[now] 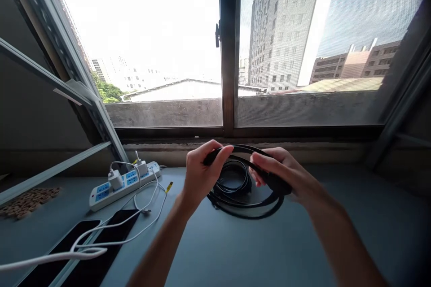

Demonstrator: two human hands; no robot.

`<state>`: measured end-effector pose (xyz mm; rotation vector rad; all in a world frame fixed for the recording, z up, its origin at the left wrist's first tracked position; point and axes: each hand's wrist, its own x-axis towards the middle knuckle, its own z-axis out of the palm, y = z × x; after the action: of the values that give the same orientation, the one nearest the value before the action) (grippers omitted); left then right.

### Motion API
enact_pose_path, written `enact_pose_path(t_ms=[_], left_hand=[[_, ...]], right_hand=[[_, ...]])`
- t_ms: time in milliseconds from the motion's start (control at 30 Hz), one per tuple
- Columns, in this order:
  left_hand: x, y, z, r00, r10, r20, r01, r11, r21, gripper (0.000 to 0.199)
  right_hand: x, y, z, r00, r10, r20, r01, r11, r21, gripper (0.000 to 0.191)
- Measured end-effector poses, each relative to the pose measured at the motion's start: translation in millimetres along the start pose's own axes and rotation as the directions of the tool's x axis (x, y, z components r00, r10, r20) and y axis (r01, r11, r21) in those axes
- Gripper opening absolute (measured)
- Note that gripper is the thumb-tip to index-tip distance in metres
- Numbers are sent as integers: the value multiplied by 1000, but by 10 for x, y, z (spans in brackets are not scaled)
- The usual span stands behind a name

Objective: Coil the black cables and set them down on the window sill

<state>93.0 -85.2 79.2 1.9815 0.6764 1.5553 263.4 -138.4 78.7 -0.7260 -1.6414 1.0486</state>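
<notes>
A thick black cable (259,217) is looped between my two hands above the grey-blue tabletop. My left hand (205,170) is closed around the left side of the loops, thumb on top. On the right side, my right hand (286,168) grips the same cable close to a wider black part (278,184), perhaps a plug; its exact shape is hard to make out. Seen through the loops, a second coil of thinner black cable (234,179) lies on the table. My fingers cover parts of the held cable.
A white power strip (97,206) with blue sockets and two chargers stands at the left. White charging cables (134,237) run over two dark flat devices (117,222). A brown patterned mat (30,202) lies far left. Metal shelf frames (97,112) and a window (228,112) border the table.
</notes>
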Motion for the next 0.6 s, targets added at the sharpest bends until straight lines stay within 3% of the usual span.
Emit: enact_pose_path(t_ms=[67,133,233,333,400,500,600], left_hand=[[20,-27,-29,1000,-23,18,22,1000,22,35],[38,-58,-54,998,-56,5,56,998,33,38],[64,-101,-76,990,-136,-34,136,991,-3,42],[92,-119,-90,958,-285,-20,281,953,-116,46],[109,-115,-105,916,-398,56,400,894,-201,46],[132,-106,-126,827,-493,269,558,776,-294,44],[154,-142,-124,776,-494,391,619,716,-323,44]], right_hand=[[-25,-14,10,999,-20,-36,15,990,-138,31],[-34,-9,51,983,-111,-144,53,934,-354,24],[8,50,117,912,-348,-216,100,701,-707,43],[98,148,128,865,-489,-110,153,466,-871,36],[153,209,106,838,-541,-75,169,387,-906,30],[196,267,64,804,-589,-83,136,318,-938,33],[219,320,25,823,-559,-99,60,260,-964,28]])
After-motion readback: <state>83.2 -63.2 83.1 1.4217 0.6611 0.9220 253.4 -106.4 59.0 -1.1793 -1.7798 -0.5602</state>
